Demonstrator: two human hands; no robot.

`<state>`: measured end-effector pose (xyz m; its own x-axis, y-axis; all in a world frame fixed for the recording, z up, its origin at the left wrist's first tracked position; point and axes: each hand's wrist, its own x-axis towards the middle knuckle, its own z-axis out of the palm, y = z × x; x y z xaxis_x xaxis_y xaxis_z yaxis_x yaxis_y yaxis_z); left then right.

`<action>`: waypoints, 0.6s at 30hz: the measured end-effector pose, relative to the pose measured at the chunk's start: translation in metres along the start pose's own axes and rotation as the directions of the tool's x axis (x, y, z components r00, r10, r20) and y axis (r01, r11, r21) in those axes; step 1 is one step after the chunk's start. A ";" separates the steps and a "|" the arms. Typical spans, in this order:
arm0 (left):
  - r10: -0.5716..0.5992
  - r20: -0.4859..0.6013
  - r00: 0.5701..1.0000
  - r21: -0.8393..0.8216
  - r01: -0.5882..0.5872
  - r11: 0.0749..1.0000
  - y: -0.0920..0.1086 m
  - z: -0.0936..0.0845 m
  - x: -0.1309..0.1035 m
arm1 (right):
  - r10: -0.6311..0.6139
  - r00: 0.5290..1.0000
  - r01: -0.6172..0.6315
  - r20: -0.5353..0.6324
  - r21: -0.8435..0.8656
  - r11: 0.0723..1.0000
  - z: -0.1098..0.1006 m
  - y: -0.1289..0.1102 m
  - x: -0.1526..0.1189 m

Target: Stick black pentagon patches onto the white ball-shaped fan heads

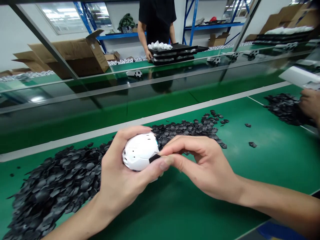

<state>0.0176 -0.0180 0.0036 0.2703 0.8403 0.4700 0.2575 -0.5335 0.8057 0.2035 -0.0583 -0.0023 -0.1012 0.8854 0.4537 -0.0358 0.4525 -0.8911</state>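
Note:
A white ball-shaped shell (140, 150) with small slots rests in my left hand (122, 176), whose fingers and thumb wrap round it. At the shell's right side sits a black piece (154, 158), pinched at its outer edge between the thumb and index finger of my right hand (202, 163). The left thumb lies just below that piece. Behind and beside both hands, a large pile of flat black pieces (55, 183) spreads over the green table, with a smaller heap (185, 128) behind the shell.
Past a pale rail (75, 135) runs a conveyor with a football-patterned part (137, 74). A person in black (160, 20) stands behind stacked black trays (172, 53). At right, another person's hand (311, 103) is near a black heap (283, 106). Cardboard boxes (75, 56) stand back left.

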 end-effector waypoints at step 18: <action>0.030 -0.048 0.998 -0.049 -0.033 0.998 -0.014 -0.004 0.012 | 0.131 0.958 0.091 0.254 -0.707 0.701 -0.040 0.039 0.014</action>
<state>0.0136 -0.0006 -0.0005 0.2335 0.8273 0.5110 0.2023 -0.5553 0.8067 0.2406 -0.0241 -0.0303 -0.3538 0.8810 0.3140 0.6689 0.4730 -0.5734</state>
